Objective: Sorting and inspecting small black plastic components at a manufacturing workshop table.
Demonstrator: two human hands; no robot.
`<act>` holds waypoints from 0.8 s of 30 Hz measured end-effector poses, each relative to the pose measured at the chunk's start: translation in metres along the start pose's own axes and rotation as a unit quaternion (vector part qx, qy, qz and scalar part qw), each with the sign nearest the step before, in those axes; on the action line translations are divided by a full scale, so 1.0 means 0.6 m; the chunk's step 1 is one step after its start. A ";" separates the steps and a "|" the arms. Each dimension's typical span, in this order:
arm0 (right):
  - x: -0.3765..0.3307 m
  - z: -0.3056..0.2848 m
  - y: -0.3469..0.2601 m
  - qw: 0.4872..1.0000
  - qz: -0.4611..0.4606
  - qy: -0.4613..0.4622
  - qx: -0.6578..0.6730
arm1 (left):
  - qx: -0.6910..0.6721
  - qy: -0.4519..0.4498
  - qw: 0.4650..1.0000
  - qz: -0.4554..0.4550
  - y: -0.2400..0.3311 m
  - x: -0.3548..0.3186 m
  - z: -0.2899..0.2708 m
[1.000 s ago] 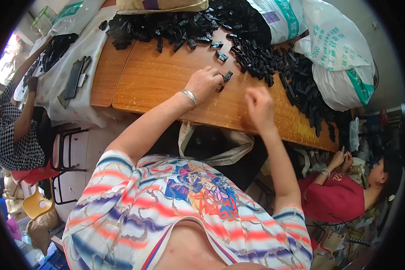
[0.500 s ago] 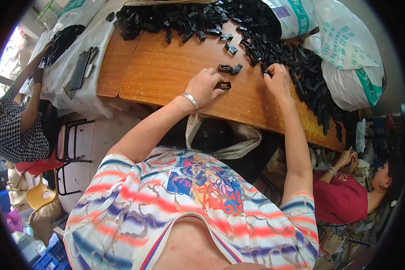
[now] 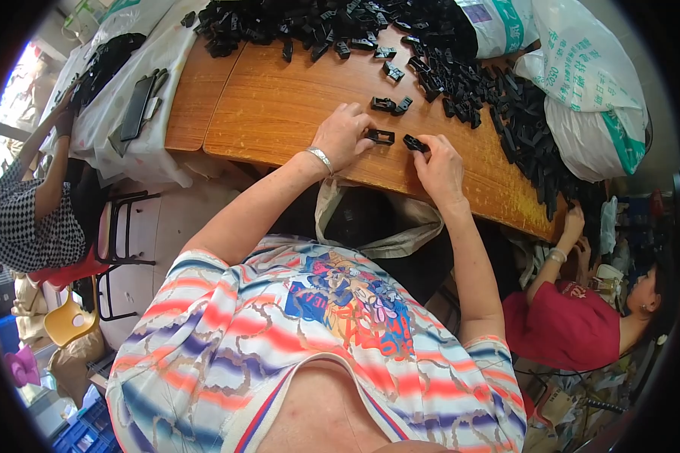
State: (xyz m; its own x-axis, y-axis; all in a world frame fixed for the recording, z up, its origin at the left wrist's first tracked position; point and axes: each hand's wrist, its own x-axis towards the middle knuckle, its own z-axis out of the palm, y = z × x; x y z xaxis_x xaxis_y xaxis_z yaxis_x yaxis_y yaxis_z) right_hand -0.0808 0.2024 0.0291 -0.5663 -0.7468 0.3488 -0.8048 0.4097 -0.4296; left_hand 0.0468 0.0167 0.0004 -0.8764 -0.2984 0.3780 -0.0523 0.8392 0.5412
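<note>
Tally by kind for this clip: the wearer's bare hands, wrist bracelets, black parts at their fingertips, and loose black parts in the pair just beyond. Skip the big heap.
Bare hands: 2 (left hand, right hand)
Silver bracelet: 1
Black parts at fingertips: 2 (left's part, right's part)
Loose pair: 2
Total: 7

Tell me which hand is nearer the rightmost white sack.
Right. The right hand, a black part in its grip, is left of the sack; the left hand is farther left, touching a second part.
</note>
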 end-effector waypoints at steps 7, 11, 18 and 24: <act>0.030 0.030 -0.033 0.994 -0.058 -0.025 0.090 | -0.004 -0.017 1.000 -0.016 -0.002 0.002 0.002; 0.031 0.035 -0.035 0.992 -0.106 -0.007 0.063 | -0.012 -0.012 1.000 -0.015 -0.008 0.003 0.006; 0.019 0.043 -0.044 0.988 -0.141 -0.050 -0.023 | -0.006 -0.012 1.000 0.001 -0.015 0.006 0.005; -0.006 0.052 -0.042 0.983 -0.175 -0.004 -0.055 | -0.017 -0.036 0.999 0.003 -0.013 0.015 -0.013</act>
State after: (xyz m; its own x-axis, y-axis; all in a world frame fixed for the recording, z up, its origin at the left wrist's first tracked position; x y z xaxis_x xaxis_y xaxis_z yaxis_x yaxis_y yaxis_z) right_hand -0.0529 0.1785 0.0124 -0.2509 -0.8559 0.4522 -0.9644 0.1809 -0.1927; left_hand 0.0427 0.0038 0.0054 -0.9093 -0.2578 0.3268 -0.0314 0.8253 0.5638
